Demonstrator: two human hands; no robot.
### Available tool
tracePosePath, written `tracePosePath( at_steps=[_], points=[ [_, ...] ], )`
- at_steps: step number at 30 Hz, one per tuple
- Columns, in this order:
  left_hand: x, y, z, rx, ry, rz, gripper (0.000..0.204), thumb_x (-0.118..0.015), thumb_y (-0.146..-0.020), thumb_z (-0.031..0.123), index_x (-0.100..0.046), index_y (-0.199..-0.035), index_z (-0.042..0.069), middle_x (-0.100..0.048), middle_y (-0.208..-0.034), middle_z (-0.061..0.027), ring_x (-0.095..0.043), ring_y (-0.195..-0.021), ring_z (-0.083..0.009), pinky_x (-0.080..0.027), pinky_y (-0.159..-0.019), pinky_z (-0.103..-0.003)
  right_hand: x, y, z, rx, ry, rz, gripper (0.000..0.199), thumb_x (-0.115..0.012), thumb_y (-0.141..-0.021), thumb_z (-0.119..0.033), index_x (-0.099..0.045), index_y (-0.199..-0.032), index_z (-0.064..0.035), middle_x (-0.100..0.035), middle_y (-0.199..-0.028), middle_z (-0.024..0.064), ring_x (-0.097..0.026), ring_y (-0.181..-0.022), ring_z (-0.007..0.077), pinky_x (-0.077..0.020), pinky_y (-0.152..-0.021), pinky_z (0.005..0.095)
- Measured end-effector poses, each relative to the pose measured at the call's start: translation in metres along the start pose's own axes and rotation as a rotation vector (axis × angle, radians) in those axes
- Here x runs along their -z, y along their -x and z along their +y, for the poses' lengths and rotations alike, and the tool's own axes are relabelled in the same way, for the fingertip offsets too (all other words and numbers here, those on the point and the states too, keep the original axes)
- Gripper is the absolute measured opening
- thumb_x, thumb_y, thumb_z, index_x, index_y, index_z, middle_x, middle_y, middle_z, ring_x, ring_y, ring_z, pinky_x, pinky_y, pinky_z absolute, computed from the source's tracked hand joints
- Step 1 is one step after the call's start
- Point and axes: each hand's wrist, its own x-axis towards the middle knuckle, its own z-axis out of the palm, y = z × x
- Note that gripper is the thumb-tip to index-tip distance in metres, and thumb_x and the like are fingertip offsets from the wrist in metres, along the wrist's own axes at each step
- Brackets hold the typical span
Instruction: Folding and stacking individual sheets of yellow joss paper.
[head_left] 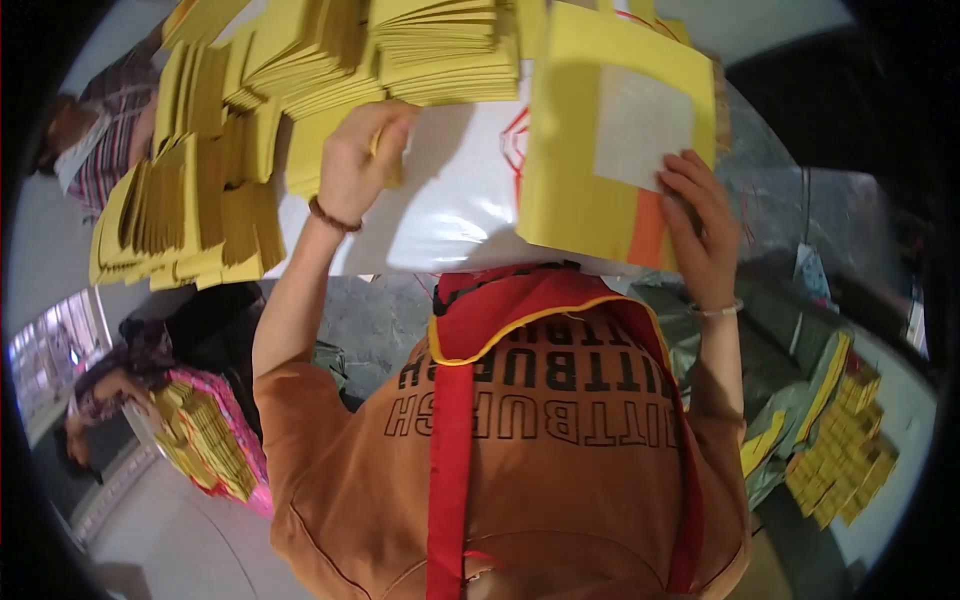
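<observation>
My left hand [362, 165] is closed at the near edge of the paper stacks, pinching a small folded yellow paper [388, 168]; the rest of that piece is hidden behind the fingers. Fingers spread, my right hand [703, 225] rests on the right side of a large yellow paper packet [565, 150]. A pale rectangle [645, 120] and an orange band [646, 225] show on the packet's face. Below both hands lies a shiny white sheet [450, 190] with red marks partly covered by the packet.
Several stacks of folded yellow paper [440, 50] crowd the far and left parts of the table. At lower left is a pink-edged sack [255, 455] of yellow bundles, with another person [115, 385] beside it. More yellow bundles [845, 455] lie at lower right. Another person [110, 130] is at far left.
</observation>
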Motion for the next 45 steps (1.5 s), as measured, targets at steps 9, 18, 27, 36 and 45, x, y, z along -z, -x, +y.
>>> tracePosePath(
  at_steps=[9, 18, 27, 36, 45],
  points=[
    [-0.053, -0.012, 0.102, -0.75, -0.1, -0.24, 0.047, -0.07, -0.067, 0.034, -0.062, -0.103, 0.005, -0.057, -0.109, -0.0085, -0.051, -0.089, -0.0229, -0.038, -0.074, -0.034, 0.002, -0.005, -0.001, 0.043, -0.053, 0.015, 0.023, -0.067, -0.075, -0.007, -0.063, -0.098, -0.0052, -0.06, -0.111, 0.008, -0.051, -0.114, 0.0271, -0.0412, -0.093, 0.0354],
    [-0.061, -0.006, 0.118, -0.891, -0.284, -0.226, 0.035, -0.067, -0.069, 0.02, -0.062, -0.099, 0.005, -0.058, -0.103, -0.0084, -0.053, -0.089, -0.0197, -0.042, -0.07, -0.03, 0.005, -0.007, 0.007, 0.045, -0.074, 0.002, 0.017, -0.068, -0.072, -0.008, -0.066, -0.089, -0.0072, -0.062, -0.108, 0.0049, -0.053, -0.108, 0.0233, -0.043, -0.09, 0.0334],
    [-0.051, -0.025, 0.126, -0.576, 0.14, -0.392, 0.011, -0.062, -0.075, 0.005, -0.064, -0.085, 0.001, -0.063, -0.073, -0.0101, -0.059, -0.066, -0.0245, -0.045, -0.055, -0.031, 0.022, -0.008, 0.013, 0.048, -0.264, -0.237, 0.039, -0.04, -0.093, -0.034, -0.068, -0.096, -0.0061, -0.052, -0.122, 0.0064, -0.038, -0.122, 0.023, -0.0257, -0.104, 0.0345],
    [-0.055, -0.039, 0.124, -0.188, 0.312, -0.532, 0.013, -0.06, -0.082, 0.011, -0.064, -0.083, -0.001, -0.063, -0.066, -0.0059, -0.056, -0.058, -0.0083, -0.042, -0.052, -0.024, 0.022, -0.006, 0.018, 0.011, -0.384, -0.271, 0.07, -0.013, -0.095, -0.047, -0.066, -0.099, -0.0015, -0.05, -0.125, 0.0076, -0.035, -0.124, 0.0217, -0.0208, -0.105, 0.0332],
    [-0.056, -0.047, 0.113, -0.024, 0.447, -0.578, 0.019, -0.059, -0.081, 0.017, -0.064, -0.086, 0.0, -0.062, -0.065, -0.0088, -0.059, -0.057, -0.0136, -0.045, -0.053, -0.027, 0.019, -0.005, 0.024, 0.119, -0.343, -0.246, 0.033, -0.049, -0.09, -0.031, -0.065, -0.102, -0.0057, -0.055, -0.121, 0.006, -0.035, -0.126, 0.0251, -0.0257, -0.105, 0.037]
  ],
)
